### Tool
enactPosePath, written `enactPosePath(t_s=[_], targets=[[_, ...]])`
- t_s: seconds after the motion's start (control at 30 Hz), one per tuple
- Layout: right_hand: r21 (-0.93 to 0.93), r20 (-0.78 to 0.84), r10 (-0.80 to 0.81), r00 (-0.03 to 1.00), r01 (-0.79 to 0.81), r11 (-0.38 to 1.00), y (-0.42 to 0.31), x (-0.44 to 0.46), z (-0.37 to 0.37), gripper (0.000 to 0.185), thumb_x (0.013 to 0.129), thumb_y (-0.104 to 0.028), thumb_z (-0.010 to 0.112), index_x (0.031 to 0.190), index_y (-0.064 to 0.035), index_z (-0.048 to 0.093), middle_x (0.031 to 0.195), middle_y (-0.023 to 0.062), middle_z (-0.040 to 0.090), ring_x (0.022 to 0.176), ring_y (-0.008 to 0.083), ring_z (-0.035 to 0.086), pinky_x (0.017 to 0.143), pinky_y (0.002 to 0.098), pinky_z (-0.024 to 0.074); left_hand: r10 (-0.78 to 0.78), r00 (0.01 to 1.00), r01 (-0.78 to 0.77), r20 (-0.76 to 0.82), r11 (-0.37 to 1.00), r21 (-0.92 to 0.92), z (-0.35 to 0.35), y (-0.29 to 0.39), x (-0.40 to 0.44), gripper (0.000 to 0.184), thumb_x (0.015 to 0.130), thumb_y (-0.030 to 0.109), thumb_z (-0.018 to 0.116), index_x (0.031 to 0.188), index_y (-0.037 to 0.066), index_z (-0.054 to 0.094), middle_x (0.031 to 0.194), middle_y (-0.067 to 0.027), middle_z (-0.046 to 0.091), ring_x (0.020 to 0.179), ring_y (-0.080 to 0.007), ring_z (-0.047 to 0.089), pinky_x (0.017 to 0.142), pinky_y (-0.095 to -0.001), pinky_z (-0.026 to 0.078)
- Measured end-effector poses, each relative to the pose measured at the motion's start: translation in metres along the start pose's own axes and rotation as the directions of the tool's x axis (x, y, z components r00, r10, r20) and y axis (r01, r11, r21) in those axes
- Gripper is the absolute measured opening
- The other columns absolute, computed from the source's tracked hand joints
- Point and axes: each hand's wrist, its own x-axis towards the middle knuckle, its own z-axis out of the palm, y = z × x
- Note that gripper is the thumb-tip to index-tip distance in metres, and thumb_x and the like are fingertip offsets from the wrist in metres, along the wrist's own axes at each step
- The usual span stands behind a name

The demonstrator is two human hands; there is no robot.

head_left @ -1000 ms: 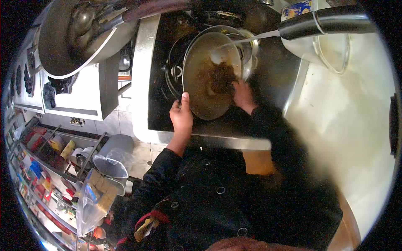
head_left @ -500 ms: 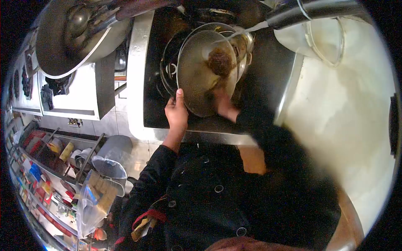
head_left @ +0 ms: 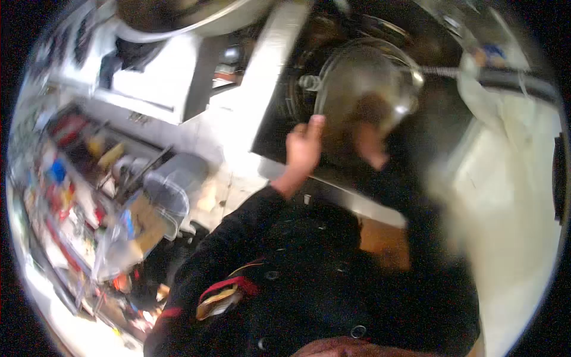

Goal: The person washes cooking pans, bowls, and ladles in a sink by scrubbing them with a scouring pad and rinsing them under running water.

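Note:
My left hand (head_left: 304, 147) is closed on the near left edge of a wide, round metal bowl (head_left: 342, 89), its thumb lying along the rim. The bowl is tilted above other dark and shiny cookware. My right hand (head_left: 371, 147) is inside the bowl's lower right part, smeared by motion. Just beyond its fingers shows a brown, rounded patch (head_left: 372, 106); blur hides what it is, and whether the fingers hold it.
The metal counter edge (head_left: 375, 209) runs in front of my body. A large pan (head_left: 184, 30) hangs over the upper left. On the floor side stand a grey bin (head_left: 175, 178) and a cluttered shelf (head_left: 77, 184). A pale surface (head_left: 511, 196) lies at right.
The view has swung, so the bowl and both hands appear farther right and tilted. My left hand keeps its hold on the rim. The tap and water stream no longer show clearly.

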Motion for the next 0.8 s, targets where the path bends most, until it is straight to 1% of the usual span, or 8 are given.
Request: enactPosePath(t_s=[0.2,0.27,0.37,0.57,0.67,0.73,0.77,0.8], targets=[[0.089,-0.504,0.102,0.857,-0.066,0.994,-0.029,0.128,-0.043,0.045,0.096,-0.016,0.048,0.137,0.0024,0.043,0.142,0.0226,0.041,0.133,0.0357,0.035,0.112,0.0412,0.0263,-0.040,0.998,0.042,-0.039,0.998,0.047,0.009,-0.021,0.013,0.064,0.089,0.058,0.059,0.083,-0.005,0.060,0.062,-0.0085,0.056,0.059,-0.0164,0.051,0.058,-0.0374,0.045],[0.135,-0.683,-0.061,0.728,0.207,0.969,-0.055,0.128,-0.016,0.053,0.094,-0.016,0.051,0.142,0.0026,0.038,0.149,0.0236,0.034,0.140,0.0371,0.029,0.116,0.0411,0.0216,0.064,0.991,-0.063,-0.122,0.998,0.015,0.019,-0.033,0.015,0.063,0.090,0.055,0.059,0.089,-0.008,0.060,0.063,-0.0107,0.058,0.059,-0.0168,0.052,0.056,-0.0374,0.045],[0.546,-0.266,-0.142,0.953,0.270,0.793,-0.152,-0.037,-0.090,0.056,0.100,-0.020,0.045,0.149,0.0000,0.025,0.154,0.0190,0.027,0.142,0.0318,0.025,0.118,0.0403,0.0176,0.053,0.994,-0.058,-0.101,0.997,-0.055,0.009,-0.014,0.006,0.060,0.091,0.051,0.061,0.086,-0.009,0.061,0.062,-0.0136,0.059,0.058,-0.0182,0.054,0.055,-0.0374,0.045],[0.183,-0.508,-0.140,0.850,0.266,0.946,-0.020,0.044,-0.062,0.043,0.100,-0.023,0.045,0.138,-0.0037,0.042,0.127,0.0152,0.054,0.115,0.0326,0.052,0.099,0.0391,0.0420,0.045,0.995,-0.045,-0.089,0.999,0.001,0.011,-0.030,0.016,0.060,0.090,0.053,0.061,0.076,-0.005,0.059,0.060,-0.0114,0.056,0.058,-0.0179,0.055,0.056,-0.0384,0.046],[-0.061,-0.618,0.052,0.784,-0.114,0.992,-0.085,0.051,-0.147,0.052,0.092,-0.033,0.059,0.132,-0.0014,0.049,0.120,0.0225,0.058,0.112,0.0369,0.056,0.094,0.0441,0.0458,-0.008,1.000,0.008,0.017,1.000,-0.006,0.003,-0.017,0.011,0.063,0.090,0.054,0.061,0.081,-0.008,0.061,0.059,-0.0127,0.055,0.058,-0.0173,0.053,0.057,-0.0360,0.046],[-0.022,-0.722,0.077,0.688,-0.135,0.991,-0.123,0.057,-0.138,0.058,0.089,-0.042,0.062,0.127,0.0009,0.052,0.119,0.0268,0.058,0.112,0.0412,0.055,0.094,0.0489,0.0448,0.039,0.998,-0.040,-0.045,0.999,-0.035,0.010,-0.011,0.003,0.066,0.090,0.053,0.061,0.088,-0.013,0.060,0.058,-0.0139,0.055,0.058,-0.0156,0.052,0.055,-0.0344,0.045],[0.169,-0.528,0.069,0.846,0.025,0.985,-0.167,0.011,-0.175,0.051,0.095,-0.036,0.054,0.132,-0.0011,0.048,0.131,0.0223,0.054,0.120,0.0385,0.051,0.104,0.0433,0.0389,0.043,0.995,-0.049,-0.092,0.997,-0.063,0.010,-0.002,0.000,0.067,0.090,0.052,0.062,0.091,-0.015,0.059,0.057,-0.0103,0.053,0.058,-0.0119,0.049,0.053,-0.0318,0.044],[0.315,-0.528,0.030,0.849,0.163,0.935,-0.159,0.002,-0.136,0.055,0.091,-0.035,0.060,0.133,-0.0020,0.048,0.133,0.0230,0.052,0.123,0.0407,0.048,0.105,0.0444,0.0371,0.030,0.998,-0.033,-0.062,0.998,-0.052,0.008,-0.003,0.003,0.068,0.090,0.051,0.063,0.094,-0.017,0.058,0.056,-0.0086,0.053,0.057,-0.0111,0.049,0.052,-0.0311,0.043]])
